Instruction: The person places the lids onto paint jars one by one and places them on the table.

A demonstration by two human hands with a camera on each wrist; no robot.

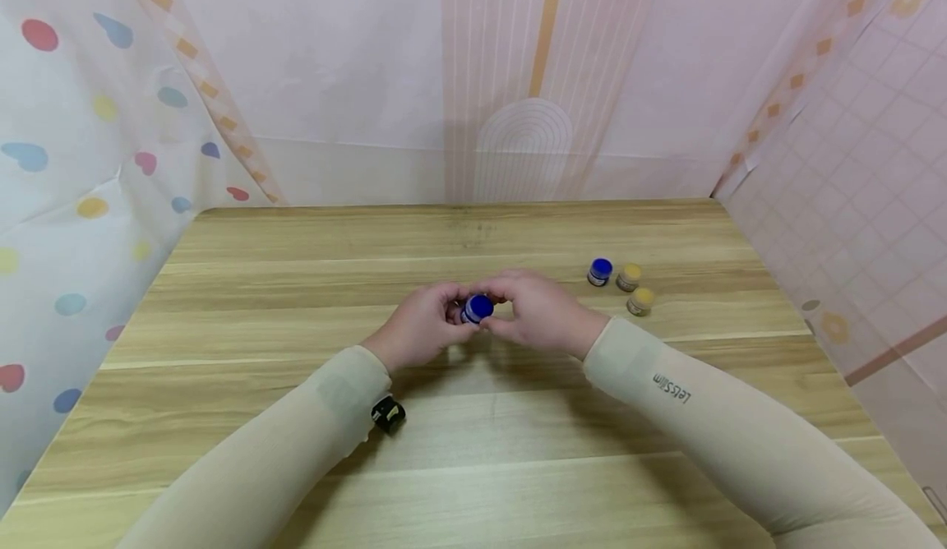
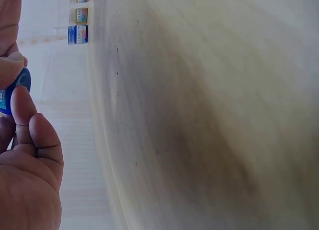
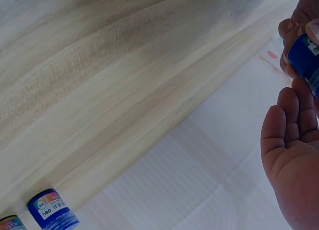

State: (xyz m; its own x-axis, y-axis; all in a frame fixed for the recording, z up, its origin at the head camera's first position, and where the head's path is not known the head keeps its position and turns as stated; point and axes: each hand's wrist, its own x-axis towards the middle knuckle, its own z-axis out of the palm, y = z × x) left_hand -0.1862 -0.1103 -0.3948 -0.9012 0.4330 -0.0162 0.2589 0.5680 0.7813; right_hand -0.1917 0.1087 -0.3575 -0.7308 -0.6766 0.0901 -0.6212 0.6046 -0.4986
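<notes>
A small blue paint jar [image 1: 481, 307] is held above the tabletop between two hands, its blue lid facing up toward the head camera. My left hand [image 1: 425, 327] grips it from the left, thumb in front and fingers behind. From the other side, the thumb and forefinger of my right hand [image 1: 536, 311] pinch the jar near its lid. The left wrist view catches part of the blue jar [image 2: 7, 98] among the fingertips. In the right wrist view, the jar's blue side [image 3: 301, 58] and part of its white label show at the edge.
To the right stand another blue paint jar [image 1: 600, 272] and two yellow ones, the rear yellow jar [image 1: 630, 277] and the front yellow jar [image 1: 640, 302]. All are on the wooden table [image 1: 296, 245]. A small black device [image 1: 388, 414] sits at the left wrist. Patterned sheets surround the table.
</notes>
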